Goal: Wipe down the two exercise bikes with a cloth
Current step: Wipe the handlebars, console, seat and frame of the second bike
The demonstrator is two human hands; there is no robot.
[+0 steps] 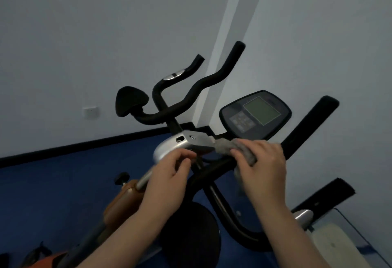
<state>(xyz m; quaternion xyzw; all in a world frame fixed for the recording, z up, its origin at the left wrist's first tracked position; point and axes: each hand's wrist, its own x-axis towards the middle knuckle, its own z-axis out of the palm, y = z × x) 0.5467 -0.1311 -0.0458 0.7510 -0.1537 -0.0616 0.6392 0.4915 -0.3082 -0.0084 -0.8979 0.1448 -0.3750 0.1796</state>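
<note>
- Nearest, the right hand (263, 168) has its fingers curled round a bunched grey cloth (229, 147), pressing it onto the black handlebar (214, 167) of the near exercise bike, just below the console (255, 115).
- The left hand (169, 174) sits beside it with fingers loosely bent round the metal stem (144, 179), under the silver housing (178, 143); the picture is dim and slightly blurred there, so it may be steadying the bike rather than gripping hard.
- The near bike's right grip (311, 123) rises beyond the cloth, untouched by it at this moment.
- Lower in view, the orange frame part (123, 200) and dark flywheel disc (191, 240) show no contact with the cloth.
- Farther back, a second bike's handlebars (199, 85) and its black saddle-shaped pad (130, 100) stand near the grey wall (84, 34); no hand is on them.
- Judging by this, the wiping is mid-way on the near bike's bar area, with the console, frame and seemingly the whole far bike left to do.
</note>
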